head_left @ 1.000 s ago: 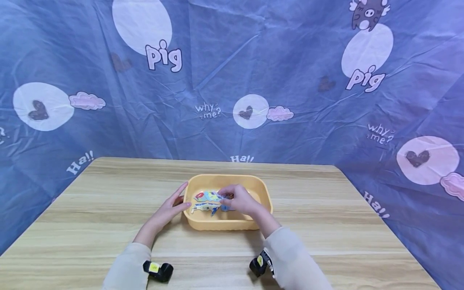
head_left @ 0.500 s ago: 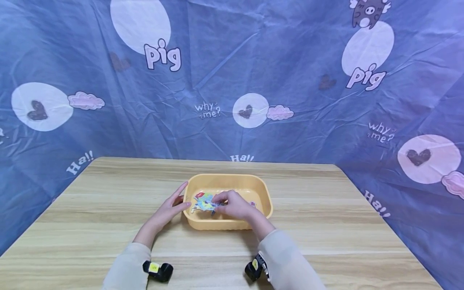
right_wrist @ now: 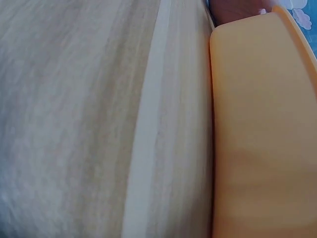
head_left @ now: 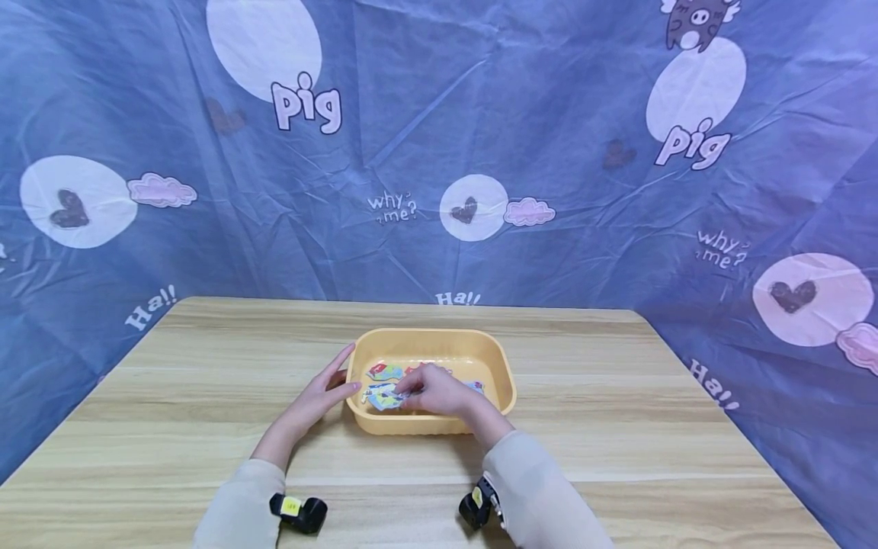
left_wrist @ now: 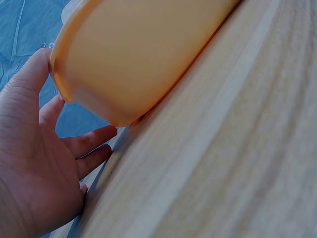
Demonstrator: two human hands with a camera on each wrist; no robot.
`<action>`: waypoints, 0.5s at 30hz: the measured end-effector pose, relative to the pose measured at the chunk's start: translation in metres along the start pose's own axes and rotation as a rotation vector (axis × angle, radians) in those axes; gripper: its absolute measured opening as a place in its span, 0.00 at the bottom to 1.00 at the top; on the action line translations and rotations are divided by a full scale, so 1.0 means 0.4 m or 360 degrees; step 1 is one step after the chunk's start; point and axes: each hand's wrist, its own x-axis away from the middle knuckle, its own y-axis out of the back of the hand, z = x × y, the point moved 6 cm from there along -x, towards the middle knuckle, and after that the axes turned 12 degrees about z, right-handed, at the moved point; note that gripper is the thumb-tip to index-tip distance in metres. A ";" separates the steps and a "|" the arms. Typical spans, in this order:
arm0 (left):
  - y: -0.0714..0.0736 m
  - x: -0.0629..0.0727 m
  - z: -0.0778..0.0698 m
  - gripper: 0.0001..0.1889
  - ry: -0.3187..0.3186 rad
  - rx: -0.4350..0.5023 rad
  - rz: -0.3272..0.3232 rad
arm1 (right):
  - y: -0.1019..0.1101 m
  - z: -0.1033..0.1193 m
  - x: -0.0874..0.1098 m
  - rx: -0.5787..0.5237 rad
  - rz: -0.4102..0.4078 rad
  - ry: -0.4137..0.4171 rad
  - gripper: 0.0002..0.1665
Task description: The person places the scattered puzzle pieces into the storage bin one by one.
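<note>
In the head view, my left hand [head_left: 322, 393] rests against the left end of a shallow yellow-orange plastic bin [head_left: 439, 427]. Its spread, fairly straight fingers touch the outside, with the thumb at the rim. The left wrist view shows this hand [left_wrist: 44, 168] against the bin wall [left_wrist: 148, 54] too. Inside the bin, my right hand [head_left: 439, 390] pinches a flat light-blue and yellow printed cutout [head_left: 382, 399] by its right edge. Behind it lies a red, green and blue cutout [head_left: 384, 371]. The right wrist view shows only the bin's side [right_wrist: 262, 124], not my right fingers.
More colourful cutouts lie partly under and behind my right hand, including a purple-blue piece [head_left: 475, 386] to its right. The bin stands on a wood-grain table [head_left: 206, 381]. A blue printed cloth [head_left: 411, 152] hangs behind the table.
My right hand has moved left and a little nearer within the bin, bringing the light-blue cutout to the near left. Cutouts behind and right of it are now uncovered. The left hand has not moved.
</note>
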 end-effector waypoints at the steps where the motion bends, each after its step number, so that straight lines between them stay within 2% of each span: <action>1: 0.000 0.000 0.000 0.36 0.0001 -0.0004 -0.0001 | -0.001 0.003 -0.001 0.0012 0.0015 0.0011 0.10; 7: 0.001 0.002 -0.002 0.36 0.0006 0.0005 0.0009 | -0.015 0.015 -0.013 0.0036 0.0117 0.0040 0.10; 15: 0.001 0.002 0.001 0.36 0.0020 0.0003 0.0013 | -0.031 0.005 -0.024 0.0089 0.0186 -0.0045 0.10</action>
